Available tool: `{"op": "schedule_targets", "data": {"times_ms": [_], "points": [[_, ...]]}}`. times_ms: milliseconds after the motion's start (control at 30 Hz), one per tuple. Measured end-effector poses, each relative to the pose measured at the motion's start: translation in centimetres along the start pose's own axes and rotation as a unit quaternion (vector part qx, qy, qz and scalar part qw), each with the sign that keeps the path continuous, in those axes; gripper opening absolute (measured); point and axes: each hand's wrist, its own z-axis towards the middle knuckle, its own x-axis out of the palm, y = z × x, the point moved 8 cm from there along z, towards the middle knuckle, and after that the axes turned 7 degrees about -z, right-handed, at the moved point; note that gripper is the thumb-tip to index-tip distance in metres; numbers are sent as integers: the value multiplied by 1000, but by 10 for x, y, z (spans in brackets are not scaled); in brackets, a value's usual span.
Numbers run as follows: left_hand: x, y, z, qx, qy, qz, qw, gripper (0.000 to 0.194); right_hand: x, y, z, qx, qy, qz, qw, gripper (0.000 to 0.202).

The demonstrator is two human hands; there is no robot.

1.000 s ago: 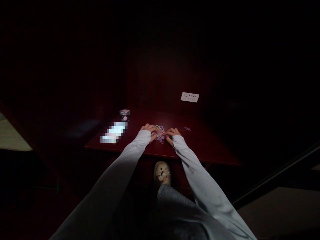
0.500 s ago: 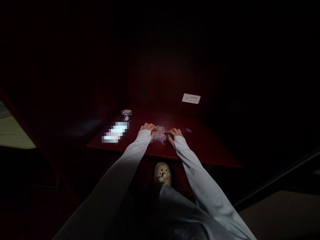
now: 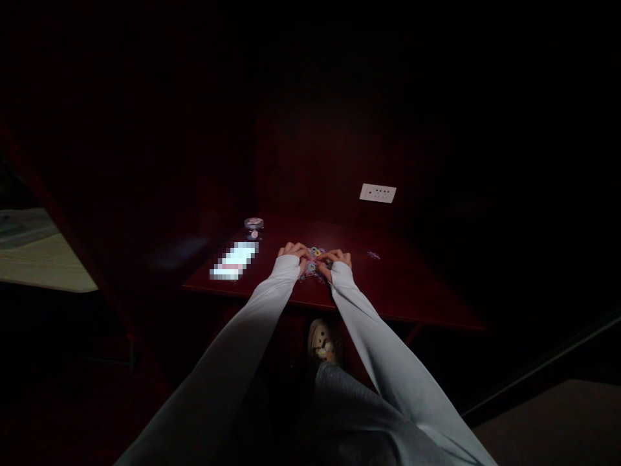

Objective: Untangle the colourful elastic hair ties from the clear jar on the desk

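Observation:
A small pile of colourful elastic hair ties, pink, purple, green and yellow, lies on the dark red desk. My left hand curls round its left side, fingers at the back and thumb nearer me. From the right, my right hand closes in on the same pile, index finger and thumb pressed against it. Both hands cover part of the heap, and single ties under the fingertips are too small to make out. A few purple hair ties lie apart, right of my right hand.
A lit, pixelated phone-like screen lies on the left of the desk. Behind it stands a small clear jar with a pinkish lid. A white socket plate is on the back wall. Below the front edge shows a beige clog.
My hands have drawn closer together, the right one moving left over the pile, so less of it shows. The whole view has shifted slightly.

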Motion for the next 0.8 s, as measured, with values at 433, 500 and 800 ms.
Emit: {"op": "schedule_targets", "data": {"times_ms": [433, 500, 800], "points": [[-10, 7, -1, -58, -19, -17, 998, 25, -14, -17, -12, 205, 33, -82, 975, 45], [-10, 8, -1, -61, -22, -21, 998, 25, -12, -13, -13, 197, 56, -101, 974, 48], [-7, 10, -1, -58, -25, -28, 998, 23, -3, -2, -12, 169, 96, -185, 963, 51]]}}
